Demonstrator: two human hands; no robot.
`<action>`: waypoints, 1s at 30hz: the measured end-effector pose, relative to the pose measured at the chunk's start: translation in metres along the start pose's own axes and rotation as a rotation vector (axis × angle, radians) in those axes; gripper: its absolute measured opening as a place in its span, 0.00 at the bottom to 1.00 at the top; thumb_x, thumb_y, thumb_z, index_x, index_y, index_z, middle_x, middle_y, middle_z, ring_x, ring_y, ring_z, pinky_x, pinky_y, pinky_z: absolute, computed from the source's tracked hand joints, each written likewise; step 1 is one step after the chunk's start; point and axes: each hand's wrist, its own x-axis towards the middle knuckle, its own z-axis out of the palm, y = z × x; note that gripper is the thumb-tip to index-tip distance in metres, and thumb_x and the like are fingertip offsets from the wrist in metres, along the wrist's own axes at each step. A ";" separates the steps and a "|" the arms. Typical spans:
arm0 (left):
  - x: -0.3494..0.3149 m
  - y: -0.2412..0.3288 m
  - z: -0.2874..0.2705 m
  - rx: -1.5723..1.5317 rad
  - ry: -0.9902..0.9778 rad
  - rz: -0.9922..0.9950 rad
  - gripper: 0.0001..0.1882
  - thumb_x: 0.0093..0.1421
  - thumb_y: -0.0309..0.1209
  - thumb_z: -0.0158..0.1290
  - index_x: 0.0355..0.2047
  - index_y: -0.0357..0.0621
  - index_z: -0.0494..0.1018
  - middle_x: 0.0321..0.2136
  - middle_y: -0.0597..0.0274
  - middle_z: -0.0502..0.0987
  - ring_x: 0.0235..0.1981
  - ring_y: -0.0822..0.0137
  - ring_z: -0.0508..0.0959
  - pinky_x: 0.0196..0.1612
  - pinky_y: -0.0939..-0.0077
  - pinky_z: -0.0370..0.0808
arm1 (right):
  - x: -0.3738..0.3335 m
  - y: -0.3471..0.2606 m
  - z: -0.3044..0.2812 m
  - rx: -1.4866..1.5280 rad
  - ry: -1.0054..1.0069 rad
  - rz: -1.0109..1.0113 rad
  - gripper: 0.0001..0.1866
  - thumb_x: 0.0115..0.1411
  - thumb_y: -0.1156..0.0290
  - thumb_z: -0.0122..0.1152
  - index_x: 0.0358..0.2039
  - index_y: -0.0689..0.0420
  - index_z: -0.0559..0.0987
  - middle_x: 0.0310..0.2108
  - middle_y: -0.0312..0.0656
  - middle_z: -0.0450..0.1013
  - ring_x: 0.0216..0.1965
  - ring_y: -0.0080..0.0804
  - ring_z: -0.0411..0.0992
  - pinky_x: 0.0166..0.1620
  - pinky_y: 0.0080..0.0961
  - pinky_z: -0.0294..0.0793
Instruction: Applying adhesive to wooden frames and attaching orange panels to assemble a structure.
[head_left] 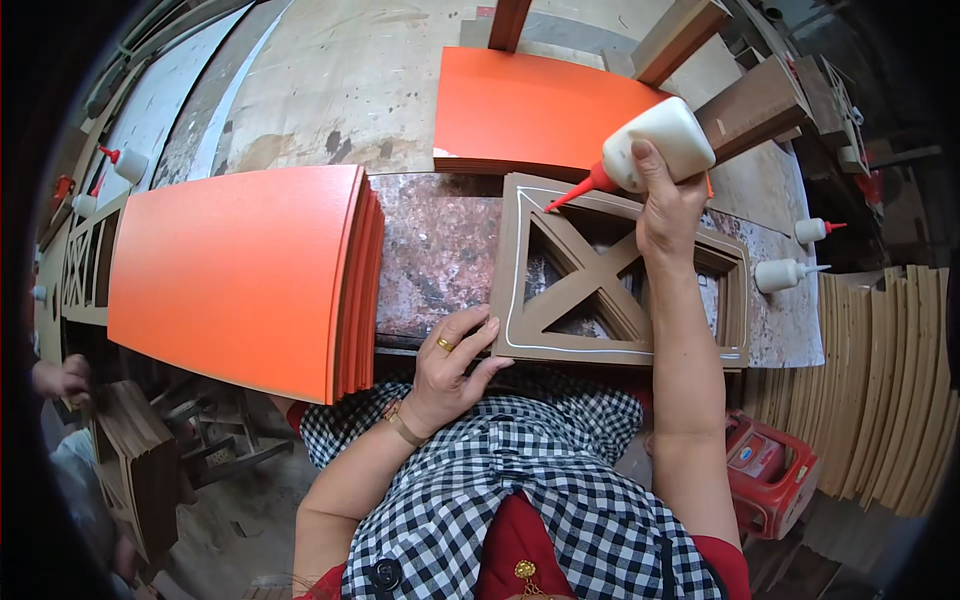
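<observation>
In my right hand [668, 205] is a white glue bottle [672, 135], tipped so its red nozzle points down at the far left corner of a brown fibreboard frame [592, 283]. This frame has an X-shaped brace and tops a stack of similar frames. A thin white line of glue runs along its far, left and near sides. My left hand [455, 365] grips the near left corner of the stack, with bent fingers against the left side and the thumb by the near edge.
Orange panels [230, 280] are stacked left; another orange stack [530, 105] lies beyond the frames. Glue bottles [785, 274] stand at the right. Brown boards [870, 380] and a red stool [770, 475] are lower right. Another person's hand [62, 380] is near frames [135, 460] at far left.
</observation>
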 end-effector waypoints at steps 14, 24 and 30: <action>-0.007 0.002 0.004 0.075 -0.016 -0.046 0.21 0.45 0.23 0.58 0.42 0.35 0.71 0.44 0.50 0.71 0.40 0.58 0.72 0.44 0.72 0.71 | -0.071 -0.049 -0.139 -0.068 0.000 -0.048 0.24 0.50 0.76 0.63 0.48 0.60 0.66 0.40 0.43 0.70 0.38 0.30 0.71 0.44 0.24 0.71; -0.008 0.006 0.005 0.100 -0.045 -0.093 0.20 0.47 0.21 0.55 0.44 0.36 0.70 0.44 0.50 0.70 0.41 0.58 0.72 0.44 0.72 0.71 | -0.078 -0.061 -0.198 0.040 0.173 0.004 0.25 0.48 0.79 0.62 0.48 0.60 0.66 0.38 0.40 0.70 0.35 0.27 0.70 0.42 0.20 0.70; -0.008 0.009 0.007 0.108 -0.040 -0.102 0.20 0.48 0.22 0.55 0.44 0.36 0.70 0.44 0.50 0.70 0.40 0.58 0.72 0.44 0.72 0.71 | -0.031 -0.039 -0.191 0.018 0.152 -0.024 0.24 0.51 0.77 0.62 0.48 0.60 0.65 0.39 0.42 0.70 0.37 0.31 0.71 0.42 0.24 0.73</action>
